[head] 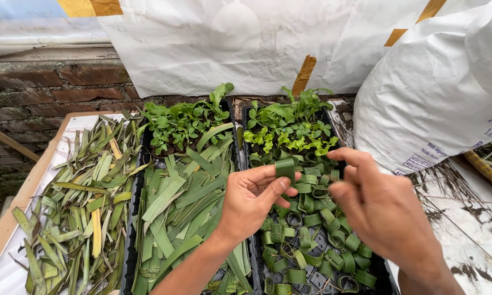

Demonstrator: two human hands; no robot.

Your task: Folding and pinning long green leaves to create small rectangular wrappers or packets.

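Left hand: the person's left hand (251, 199) is pinching a short green leaf strip bent into a loop (285, 169), thumb and forefinger pressing together on its lower end.
Right hand: the right hand (380, 205) is hovering just beside the loop, its fingers curling toward it; its back is facing the camera, so I cannot tell whether the fingertips are touching the strip or gripping anything.
Leaf loop: it is standing upright between the two hands, held above the right-hand black plastic seedling tray (385, 278).
Right tray: many more green leaf rings (311, 229) are lying packed across its near half, while small bright green seedlings (292, 134) are growing at its far end.
Left tray: a second black plastic tray (130, 262) is sitting just beside it, holding a pile of long flat green leaf blades (175, 213), with more leafy seedlings (183, 123) rising at the back.
Far left: a loose heap of green and yellowing leaf offcuts (71, 213) is lying on a white sheet over a brown board (16, 213).
Right side: a large white woven sack (443, 82) is leaning near the right tray, and the edge of a woven basket (489, 169) is showing beyond it.
Background: a dark brick wall (49, 87) is running behind the trays, and white sheeting (246, 38) with brown tape is hanging over it.
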